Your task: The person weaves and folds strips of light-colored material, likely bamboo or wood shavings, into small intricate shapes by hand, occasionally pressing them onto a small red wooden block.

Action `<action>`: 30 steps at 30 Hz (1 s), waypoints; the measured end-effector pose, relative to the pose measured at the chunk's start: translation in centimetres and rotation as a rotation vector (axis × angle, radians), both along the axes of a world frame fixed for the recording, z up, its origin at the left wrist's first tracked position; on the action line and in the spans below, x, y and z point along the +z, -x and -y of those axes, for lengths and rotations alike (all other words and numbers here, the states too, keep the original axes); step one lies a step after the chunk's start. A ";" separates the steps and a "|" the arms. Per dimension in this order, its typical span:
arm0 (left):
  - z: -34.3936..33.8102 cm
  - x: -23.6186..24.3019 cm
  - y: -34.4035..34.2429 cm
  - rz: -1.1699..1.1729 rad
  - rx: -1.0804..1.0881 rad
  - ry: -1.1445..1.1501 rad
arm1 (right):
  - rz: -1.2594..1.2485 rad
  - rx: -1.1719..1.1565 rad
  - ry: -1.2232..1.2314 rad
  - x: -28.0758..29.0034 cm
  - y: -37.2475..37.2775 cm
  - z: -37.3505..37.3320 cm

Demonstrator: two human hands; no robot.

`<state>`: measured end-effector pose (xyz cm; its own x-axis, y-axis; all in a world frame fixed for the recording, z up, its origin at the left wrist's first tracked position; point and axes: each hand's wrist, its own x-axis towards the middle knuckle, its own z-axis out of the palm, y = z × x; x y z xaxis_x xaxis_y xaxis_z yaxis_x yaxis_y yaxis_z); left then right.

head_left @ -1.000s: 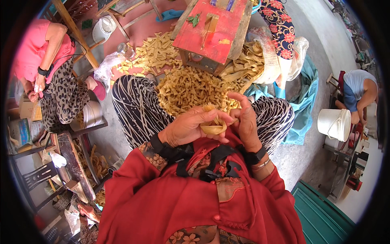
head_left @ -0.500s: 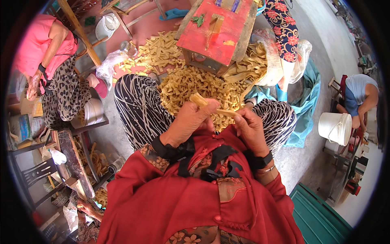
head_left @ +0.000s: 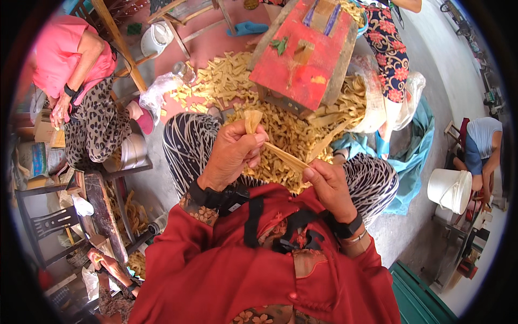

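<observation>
Between my two hands stretches a pale yellow leaf-like strip (head_left: pixel 287 157). My left hand (head_left: pixel 229 153) is closed round its folded upper end, which sticks up above the fingers. The other end is pinched between thumb and fingers of my right hand (head_left: pixel 328 187). Below and beyond the strip, a heap of short folded yellow pieces (head_left: pixel 275 129) covers the floor between my knees. Longer flat strips (head_left: pixel 350 102) lie at the heap's right side, partly in a clear plastic bag (head_left: pixel 375 110).
A red-topped wooden stand (head_left: pixel 302 51) rises just beyond the heap. Co-workers sit at left, far right and lower left; another's patterned trouser leg is beyond the bag. A white bucket (head_left: pixel 449 190) stands right, a dark wooden bench (head_left: pixel 102 216) left, a teal cloth (head_left: pixel 410 162) past my right knee.
My hands have moved apart, and more of the strip shows between them. My left hand has gone up and left, my right hand slightly down. The whole view has shifted a little.
</observation>
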<state>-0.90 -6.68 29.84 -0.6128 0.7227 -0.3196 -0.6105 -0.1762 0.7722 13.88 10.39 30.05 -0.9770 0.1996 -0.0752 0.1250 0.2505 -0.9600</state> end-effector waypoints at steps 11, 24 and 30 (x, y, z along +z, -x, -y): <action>-8.6 0.5 8.8 -0.463 0.075 0.190 | -0.222 -0.215 -0.611 0.2 11.0 -8.1; -3.4 -3.7 6.0 -0.981 -0.150 0.750 | 0.011 -0.055 -0.194 -3.1 5.1 -1.7; -1.1 -6.9 0.0 -0.633 -0.399 0.542 | -0.170 0.185 -0.173 -1.2 2.7 3.2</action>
<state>-0.90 -5.55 22.96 -0.5262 0.7673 -0.3667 0.0155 0.4398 0.8980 11.20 7.20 28.88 -0.9936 0.0129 0.1119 -0.0965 0.4159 -0.9043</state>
